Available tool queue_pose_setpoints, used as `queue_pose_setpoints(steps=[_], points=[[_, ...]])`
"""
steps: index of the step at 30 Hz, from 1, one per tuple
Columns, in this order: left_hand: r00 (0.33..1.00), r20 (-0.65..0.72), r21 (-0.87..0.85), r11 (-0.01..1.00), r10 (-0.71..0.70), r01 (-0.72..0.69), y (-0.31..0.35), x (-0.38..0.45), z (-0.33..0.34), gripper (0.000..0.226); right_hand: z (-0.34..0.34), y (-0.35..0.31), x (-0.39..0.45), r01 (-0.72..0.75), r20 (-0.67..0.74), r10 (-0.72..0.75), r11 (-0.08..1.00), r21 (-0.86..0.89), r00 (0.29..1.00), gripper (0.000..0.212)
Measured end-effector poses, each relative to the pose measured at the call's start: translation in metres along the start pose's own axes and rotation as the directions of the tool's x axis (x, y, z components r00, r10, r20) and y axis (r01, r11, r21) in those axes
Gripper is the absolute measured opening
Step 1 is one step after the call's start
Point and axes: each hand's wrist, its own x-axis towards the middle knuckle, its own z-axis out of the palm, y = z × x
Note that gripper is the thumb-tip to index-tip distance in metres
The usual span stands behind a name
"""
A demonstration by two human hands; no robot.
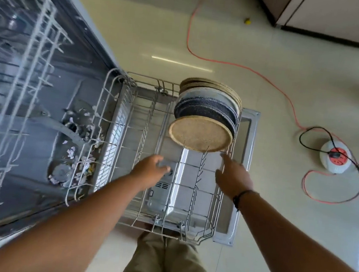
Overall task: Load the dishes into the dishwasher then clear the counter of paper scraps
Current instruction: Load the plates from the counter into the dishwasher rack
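We count one lower rack (151, 132) pulled out over the open dishwasher door (243, 166), and in its far right corner a single row of plates (207, 107) standing on edge between the tines. The nearest is one tan plate (200, 134) facing us; behind it sit what we take to be two or three dark speckled plates (204, 110), then one pale plate (210, 95), then a few more tan ones (209, 85), though the edges overlap too tightly for a sure count. Our two hands hang over the rack, neither holding anything: the left hand (150, 169) hovers over the middle wires with fingers loosely bent, and the right hand (232, 175) reaches toward the tan plate with fingers extended, its fingertips just beside the plate's lower rim. One dark band (240, 196) circles the right wrist. Inside the tub (40, 118), many white paper scraps (77, 146) lie scattered around the floor and filter, partly screened by the rack's left wall. One upper rack (14, 59) juts out at the left, blurred. On the tiled floor (142, 29) an orange cable (239, 65) winds to one white reel socket (335, 159), and one small yellow object (247, 21) lies farther off. Our trouser legs (165, 265) show below the rack.
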Motion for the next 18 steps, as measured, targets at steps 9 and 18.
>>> queue_pose_setpoints(steps=[9, 18], points=[[0.985, -0.171, 0.108, 0.994, 0.018, 0.0, -0.052, -0.156, 0.008, 0.054, 0.011, -0.051, -0.098, 0.413, 0.285, -0.316, 0.817, -0.403, 0.905, 0.064], [0.87, -0.483, 0.086, 0.983, -0.101, 0.162, -0.152, -0.314, 0.046, 0.061, 0.026, -0.138, -0.205, 0.723, 0.487, -0.563, 0.336, -0.603, 0.668, 0.064]])
